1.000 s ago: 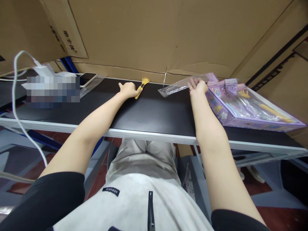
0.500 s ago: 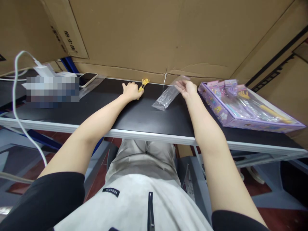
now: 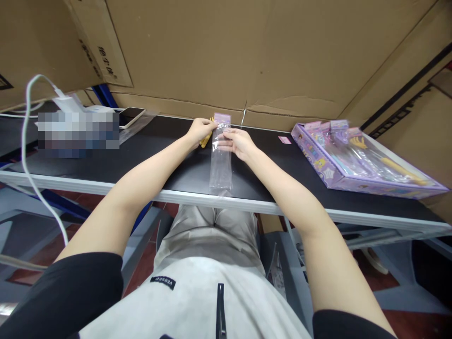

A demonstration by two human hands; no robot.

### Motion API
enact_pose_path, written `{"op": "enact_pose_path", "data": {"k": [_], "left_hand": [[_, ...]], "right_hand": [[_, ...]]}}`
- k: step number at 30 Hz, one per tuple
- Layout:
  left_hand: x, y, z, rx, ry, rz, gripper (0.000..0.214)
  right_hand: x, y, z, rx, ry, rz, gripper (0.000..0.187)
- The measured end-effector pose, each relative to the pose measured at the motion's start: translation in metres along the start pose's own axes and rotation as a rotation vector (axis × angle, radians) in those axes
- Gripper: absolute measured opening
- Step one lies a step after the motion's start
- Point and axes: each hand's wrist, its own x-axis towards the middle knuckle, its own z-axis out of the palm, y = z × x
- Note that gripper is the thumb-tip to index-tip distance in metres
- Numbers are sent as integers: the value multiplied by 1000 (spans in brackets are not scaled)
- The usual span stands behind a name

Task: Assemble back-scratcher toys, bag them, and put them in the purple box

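Observation:
Upright in front of me hangs a clear plastic bag (image 3: 221, 169) with a purple-pink header (image 3: 222, 119) at its top. My left hand (image 3: 201, 130) pinches its upper left edge beside the header. My right hand (image 3: 240, 143) grips the bag's right side just below, thumb and fingers closed, some fingers showing through the film. The bag looks flat, and its lower end is near the table's front edge. A small yellow claw-headed stick, like a back scratcher (image 3: 205, 141), lies behind my left hand, partly hidden by the hand and bag.
On the right a purple display box (image 3: 370, 188) holds several bagged claw-headed sticks. A small pink card (image 3: 284, 140) lies left of it on the black table (image 3: 261, 181). At left are a phone (image 3: 131, 117), a blurred-out item and a white cable (image 3: 24, 141). Cardboard (image 3: 226, 56) stands behind.
My right hand has brought the bag leftward to the middle and turned it upright. My left hand has moved from the yellow stick to the bag's top. The pink card has come into view.

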Motion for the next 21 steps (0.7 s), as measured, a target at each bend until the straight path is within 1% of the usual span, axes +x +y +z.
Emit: {"op": "enact_pose_path", "data": {"k": [3, 6, 8, 12, 15, 18, 21], "left_hand": [[1, 1, 1, 17, 77, 3, 17], [1, 2, 2, -7, 69, -1, 16], [0, 3, 3, -11, 42, -8, 13], [-2, 4, 6, -21, -2, -21, 11], [-3, 5, 6, -46, -13, -40, 12], [-5, 7, 5, -61, -24, -52, 10], [-7, 9, 4, -83, -27, -30, 9]], "right_hand": [[2, 5, 2, -28, 63, -49, 21], [8, 8, -2, -28, 150, -141, 28], [13, 9, -6, -38, 168, -180, 28], [18, 9, -11, -34, 177, -209, 29], [16, 8, -10, -23, 152, -183, 29], [12, 7, -8, -24, 125, -158, 24], [10, 6, -6, -37, 117, -155, 18]]}}
